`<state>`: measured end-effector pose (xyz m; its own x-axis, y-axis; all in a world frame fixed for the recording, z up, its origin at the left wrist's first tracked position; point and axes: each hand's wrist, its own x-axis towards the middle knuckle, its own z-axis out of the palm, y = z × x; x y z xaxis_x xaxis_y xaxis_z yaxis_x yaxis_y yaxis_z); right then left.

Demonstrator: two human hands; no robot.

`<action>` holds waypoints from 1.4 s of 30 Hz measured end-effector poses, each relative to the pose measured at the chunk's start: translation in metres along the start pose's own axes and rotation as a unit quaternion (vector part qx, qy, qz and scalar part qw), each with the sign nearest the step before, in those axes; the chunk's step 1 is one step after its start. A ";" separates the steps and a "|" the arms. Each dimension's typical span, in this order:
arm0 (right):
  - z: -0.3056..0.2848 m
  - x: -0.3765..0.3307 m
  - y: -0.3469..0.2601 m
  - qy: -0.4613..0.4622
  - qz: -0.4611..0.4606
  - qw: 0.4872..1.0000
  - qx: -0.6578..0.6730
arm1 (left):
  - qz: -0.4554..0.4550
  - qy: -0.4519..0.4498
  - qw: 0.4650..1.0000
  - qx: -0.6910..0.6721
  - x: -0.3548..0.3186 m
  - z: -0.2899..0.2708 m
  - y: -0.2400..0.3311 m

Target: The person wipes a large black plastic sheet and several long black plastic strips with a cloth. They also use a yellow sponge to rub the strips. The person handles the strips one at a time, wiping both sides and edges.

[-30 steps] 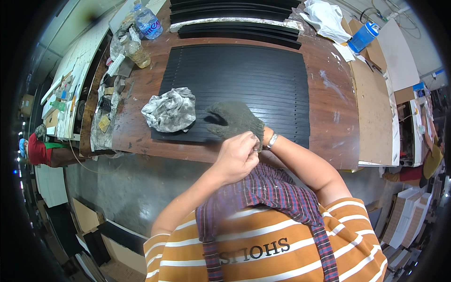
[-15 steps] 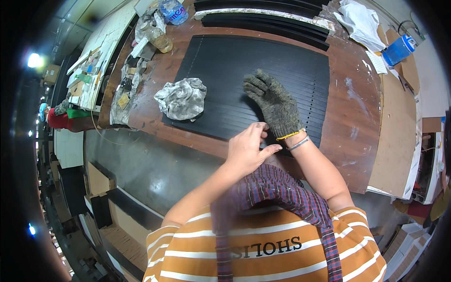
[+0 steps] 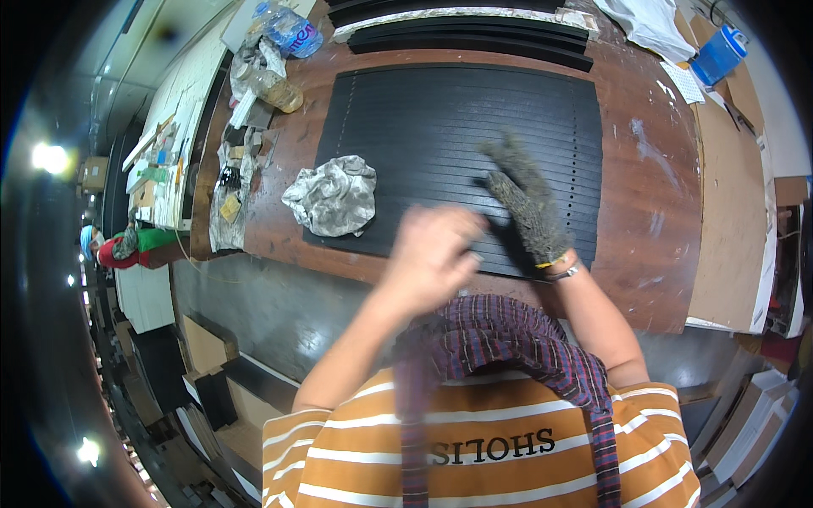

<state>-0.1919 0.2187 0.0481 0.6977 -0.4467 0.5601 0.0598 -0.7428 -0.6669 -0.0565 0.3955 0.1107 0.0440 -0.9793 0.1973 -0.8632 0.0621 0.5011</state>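
Note:
A black panel [image 3: 423, 118] with many parallel grooves and a row of small holes near its right edge lies flat on the brown table [image 3: 648, 229]. My right hand [image 3: 532, 203], in a dark grey knitted glove with a yellow cuff edge, is held over the panel's right part. Its fingers are stretched out, slightly blurred, and nothing is in them. Bare and smeared by motion, my left hand [image 3: 434, 258] is over the panel's near edge, beside the gloved one; its fingers cannot be read. Left of it, a crumpled grey-and-white rag [image 3: 332, 196] rests on the panel's left edge.
Black strips [image 3: 470, 41] lie along the table's far side. A large clear bottle [image 3: 290, 30] and a smaller one [image 3: 275, 91] are at the far left. At the far right are a blue bottle [image 3: 718, 56] and white cloth or plastic [image 3: 645, 25]. Another person [image 3: 140, 248] is at the left.
My hands have moved apart; the left no longer touches the glove's cuff. The right has moved slightly right, and its fingers have shifted. The view has turned a little.

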 end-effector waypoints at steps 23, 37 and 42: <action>-0.062 -0.080 0.093 0.067 0.336 0.904 -0.253 | -0.127 -0.085 0.944 -0.292 0.170 0.054 -0.035; -0.062 -0.075 0.093 0.095 0.362 0.905 -0.201 | -0.414 0.228 0.876 0.097 0.003 -0.092 -0.306; -0.064 -0.078 0.092 0.046 0.402 0.887 -0.221 | -0.228 0.118 0.964 -0.065 0.046 0.005 -0.130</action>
<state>-0.2859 0.1530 -0.0256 0.3255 -0.9447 0.0408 -0.7310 -0.2788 -0.6229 0.0551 0.3417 0.0502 0.5302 -0.8406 0.1105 -0.6576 -0.3255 0.6794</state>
